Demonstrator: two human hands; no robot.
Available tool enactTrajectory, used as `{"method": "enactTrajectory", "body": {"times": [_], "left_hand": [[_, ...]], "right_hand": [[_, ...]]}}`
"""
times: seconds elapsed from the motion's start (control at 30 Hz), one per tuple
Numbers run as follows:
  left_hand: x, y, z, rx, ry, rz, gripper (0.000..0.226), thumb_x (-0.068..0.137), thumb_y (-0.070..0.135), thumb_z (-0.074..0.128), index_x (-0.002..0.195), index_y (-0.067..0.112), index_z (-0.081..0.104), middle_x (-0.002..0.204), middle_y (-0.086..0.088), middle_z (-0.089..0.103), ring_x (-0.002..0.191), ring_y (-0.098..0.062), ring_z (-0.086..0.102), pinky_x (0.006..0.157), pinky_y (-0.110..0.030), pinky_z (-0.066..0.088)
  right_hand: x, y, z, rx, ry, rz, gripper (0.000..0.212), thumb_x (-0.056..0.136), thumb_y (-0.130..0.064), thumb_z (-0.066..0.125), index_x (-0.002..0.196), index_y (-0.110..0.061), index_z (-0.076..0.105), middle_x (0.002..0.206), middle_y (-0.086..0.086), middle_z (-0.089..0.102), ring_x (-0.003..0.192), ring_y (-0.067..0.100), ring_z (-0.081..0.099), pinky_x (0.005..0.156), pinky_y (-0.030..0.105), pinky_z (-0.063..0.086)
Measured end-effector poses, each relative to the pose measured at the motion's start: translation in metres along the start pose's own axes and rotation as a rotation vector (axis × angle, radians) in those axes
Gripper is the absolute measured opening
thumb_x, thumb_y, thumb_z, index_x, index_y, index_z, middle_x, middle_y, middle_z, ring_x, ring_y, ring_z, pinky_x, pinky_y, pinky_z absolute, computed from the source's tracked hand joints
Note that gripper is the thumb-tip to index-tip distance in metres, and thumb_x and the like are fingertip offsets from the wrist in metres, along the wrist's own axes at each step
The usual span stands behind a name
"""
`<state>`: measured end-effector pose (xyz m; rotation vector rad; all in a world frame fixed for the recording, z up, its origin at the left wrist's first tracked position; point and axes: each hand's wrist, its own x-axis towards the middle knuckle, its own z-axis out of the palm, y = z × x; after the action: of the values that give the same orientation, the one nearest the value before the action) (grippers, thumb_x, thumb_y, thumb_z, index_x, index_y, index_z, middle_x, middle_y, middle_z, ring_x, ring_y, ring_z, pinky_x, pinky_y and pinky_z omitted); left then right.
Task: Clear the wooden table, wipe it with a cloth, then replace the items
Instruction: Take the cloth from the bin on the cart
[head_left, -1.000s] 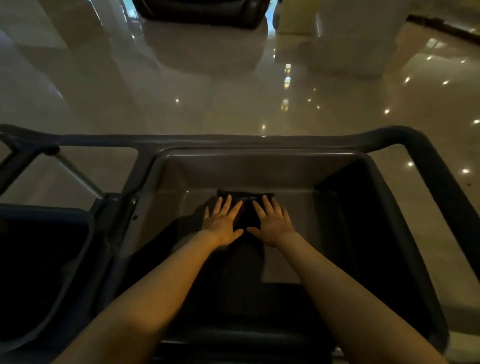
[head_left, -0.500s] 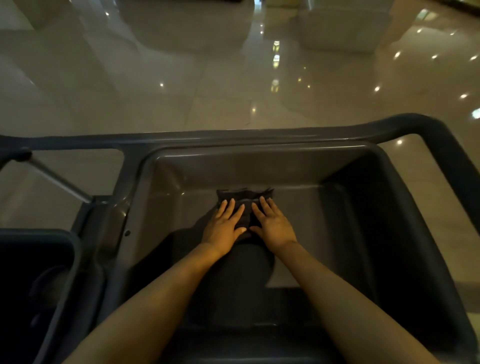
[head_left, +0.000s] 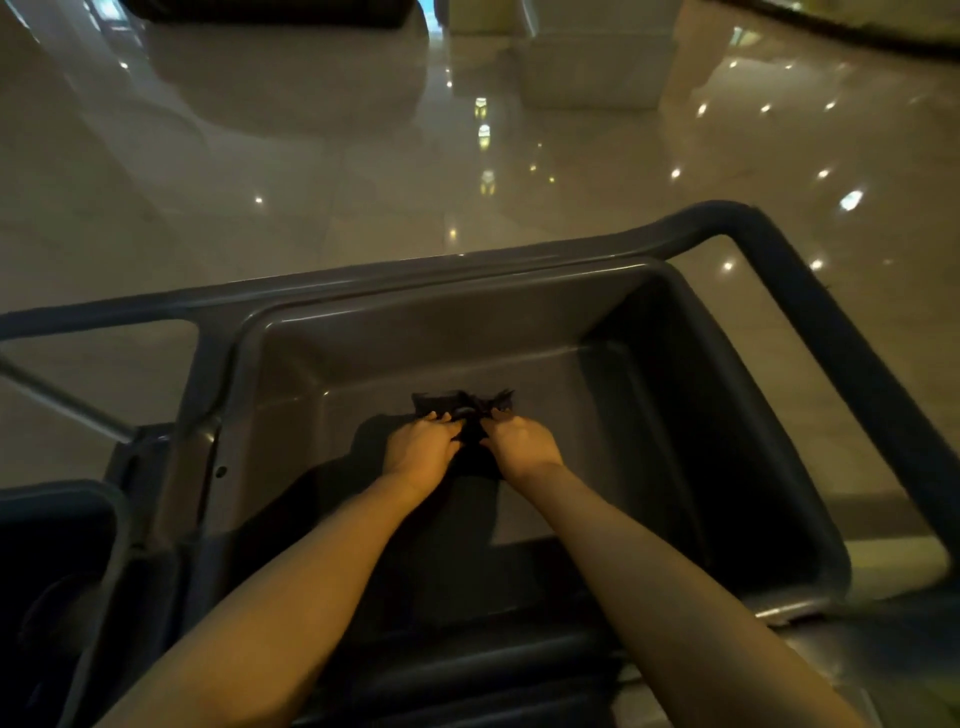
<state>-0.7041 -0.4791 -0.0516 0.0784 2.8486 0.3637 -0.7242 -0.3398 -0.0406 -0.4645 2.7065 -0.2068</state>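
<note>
Over a glossy tiled floor (head_left: 260, 156), the dark cloth (head_left: 462, 408) lies bunched on the bottom of the grey tub (head_left: 519, 322). Your left hand (head_left: 421, 452) and right hand (head_left: 522, 447) curl onto it; gather every loose edge before lifting.
</note>
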Motion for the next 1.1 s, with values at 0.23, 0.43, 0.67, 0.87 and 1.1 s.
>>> {"method": "enactTrajectory", "body": {"times": [0.23, 0.43, 0.67, 0.87, 1.1], "left_hand": [[-0.014, 0.055, -0.051, 0.017, -0.04, 0.118, 0.024, 0.088, 0.023, 0.059, 0.112, 0.024, 0.066, 0.113, -0.007, 0.068, 0.106, -0.028, 0.062, 0.083, -0.036, 0.049], [-0.036, 0.122, -0.096, 0.094, -0.049, 0.344, 0.033, 0.085, 0.012, 0.061, 0.116, 0.021, 0.064, 0.112, -0.009, 0.068, 0.104, -0.028, 0.062, 0.088, -0.039, 0.049], [-0.068, 0.244, -0.156, 0.144, 0.07, 0.625, 0.033, 0.084, 0.023, 0.065, 0.117, 0.025, 0.062, 0.11, -0.005, 0.066, 0.1, -0.024, 0.062, 0.083, -0.039, 0.05], [-0.115, 0.362, -0.162, 0.166, 0.084, 0.866, 0.025, 0.083, 0.028, 0.066, 0.107, 0.02, 0.066, 0.101, -0.008, 0.068, 0.093, -0.029, 0.062, 0.076, -0.037, 0.05], [-0.19, 0.506, -0.097, 0.286, -0.145, 1.207, 0.027, 0.089, 0.025, 0.058, 0.114, 0.015, 0.064, 0.11, -0.009, 0.067, 0.1, -0.027, 0.062, 0.081, -0.032, 0.046]], "right_hand": [[-0.051, 0.027, -0.041, 0.021, 0.063, 0.084, 0.028, 0.094, -0.023, 0.048, 0.116, -0.011, 0.06, 0.117, 0.015, 0.063, 0.105, 0.033, 0.061, 0.078, 0.036, 0.047], [-0.123, 0.062, -0.093, -0.002, 0.159, 0.139, 0.03, 0.096, -0.026, 0.045, 0.114, -0.008, 0.061, 0.115, 0.015, 0.063, 0.104, 0.032, 0.062, 0.081, 0.038, 0.048], [-0.24, 0.125, -0.166, 0.019, 0.342, 0.266, 0.031, 0.096, -0.026, 0.044, 0.116, -0.007, 0.058, 0.114, 0.017, 0.063, 0.104, 0.034, 0.06, 0.082, 0.039, 0.047], [-0.354, 0.182, -0.182, 0.011, 0.475, 0.521, 0.032, 0.096, -0.027, 0.042, 0.119, -0.011, 0.058, 0.118, 0.016, 0.063, 0.106, 0.034, 0.06, 0.081, 0.037, 0.046], [-0.507, 0.234, -0.121, 0.203, 0.593, 0.896, 0.03, 0.096, -0.024, 0.044, 0.12, -0.012, 0.058, 0.12, 0.012, 0.061, 0.112, 0.029, 0.057, 0.082, 0.032, 0.042]]}}
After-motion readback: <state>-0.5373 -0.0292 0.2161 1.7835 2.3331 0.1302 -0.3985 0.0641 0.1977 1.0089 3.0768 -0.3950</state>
